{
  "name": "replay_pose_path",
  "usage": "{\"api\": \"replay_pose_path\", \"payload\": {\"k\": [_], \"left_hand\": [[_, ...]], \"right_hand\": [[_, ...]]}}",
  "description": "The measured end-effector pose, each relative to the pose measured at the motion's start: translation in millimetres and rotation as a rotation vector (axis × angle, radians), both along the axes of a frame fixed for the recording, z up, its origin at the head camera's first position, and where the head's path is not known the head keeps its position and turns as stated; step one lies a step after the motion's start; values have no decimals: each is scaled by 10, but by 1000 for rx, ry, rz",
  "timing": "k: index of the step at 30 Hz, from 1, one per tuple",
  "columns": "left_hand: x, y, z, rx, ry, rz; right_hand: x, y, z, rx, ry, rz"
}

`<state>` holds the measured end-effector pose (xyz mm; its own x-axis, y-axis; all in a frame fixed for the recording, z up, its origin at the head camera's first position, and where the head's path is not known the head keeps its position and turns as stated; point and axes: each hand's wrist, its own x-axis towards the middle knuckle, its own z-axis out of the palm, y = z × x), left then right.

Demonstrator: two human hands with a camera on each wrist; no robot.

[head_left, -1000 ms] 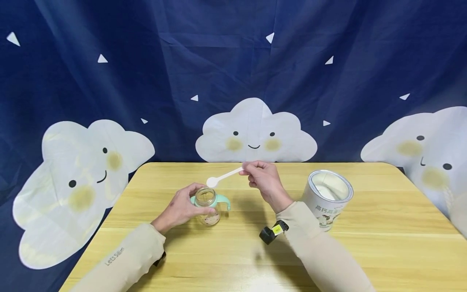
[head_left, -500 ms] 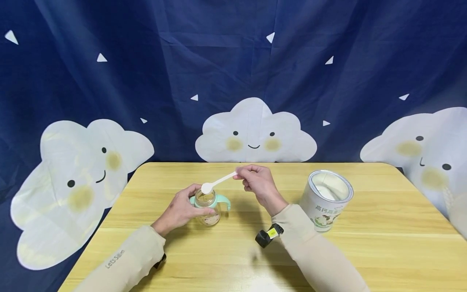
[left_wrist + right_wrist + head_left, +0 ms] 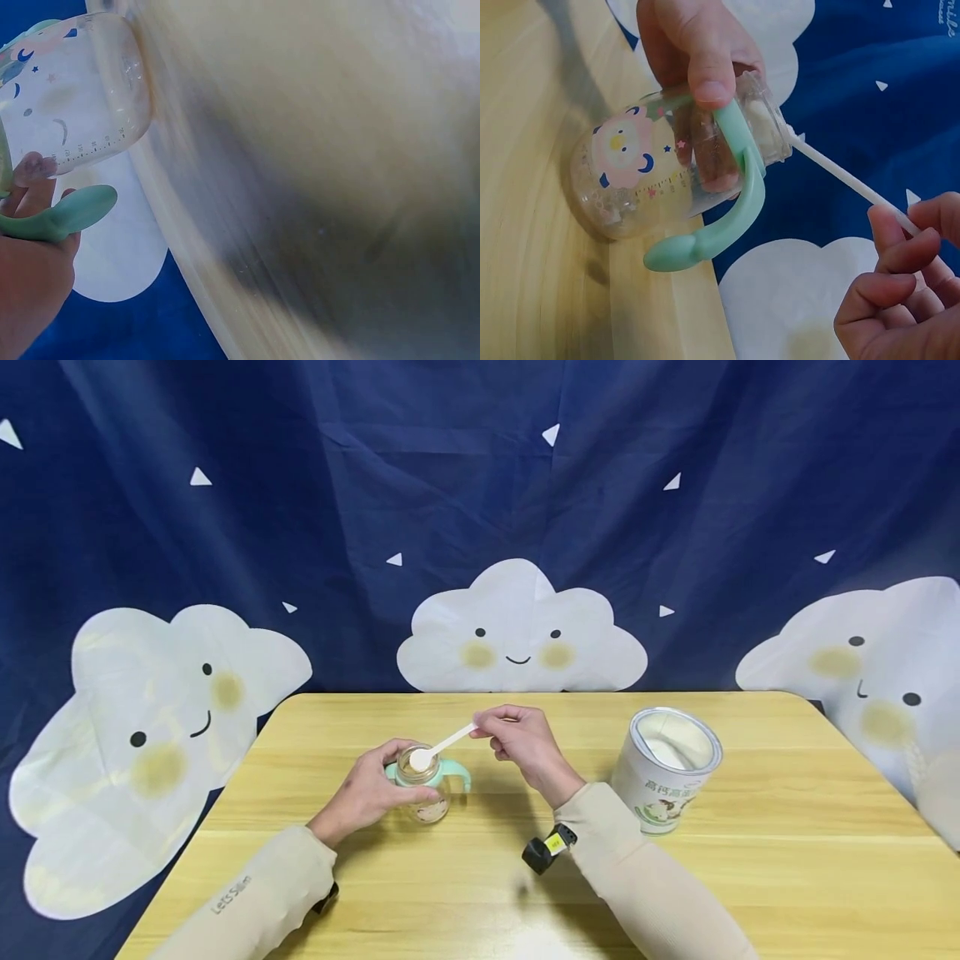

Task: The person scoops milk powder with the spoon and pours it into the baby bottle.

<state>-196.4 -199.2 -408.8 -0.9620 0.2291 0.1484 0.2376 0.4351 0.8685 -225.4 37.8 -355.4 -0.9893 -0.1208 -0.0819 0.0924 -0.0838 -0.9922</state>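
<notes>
Head view: spoon (image 3: 453, 739) aslant, bowl lower-left at mouth of upright bottle (image 3: 432, 811).

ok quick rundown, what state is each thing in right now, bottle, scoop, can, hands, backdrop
Bottle: uncapped, upright, gripped
Scoop: pinched by the handle, its head at the bottle's mouth
Can: open, upright on the table
Left hand: gripping the bottle
Right hand: pinching the scoop's handle
Backdrop: hanging, lightly creased
</notes>
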Motion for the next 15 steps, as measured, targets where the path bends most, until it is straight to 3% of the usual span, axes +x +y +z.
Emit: {"api": "replay_pose_path", "payload": {"k": [15], "left_hand": [[16,2,9,30,-10,-10]], "right_hand": [[48,-17,38,54,30,66]]}}
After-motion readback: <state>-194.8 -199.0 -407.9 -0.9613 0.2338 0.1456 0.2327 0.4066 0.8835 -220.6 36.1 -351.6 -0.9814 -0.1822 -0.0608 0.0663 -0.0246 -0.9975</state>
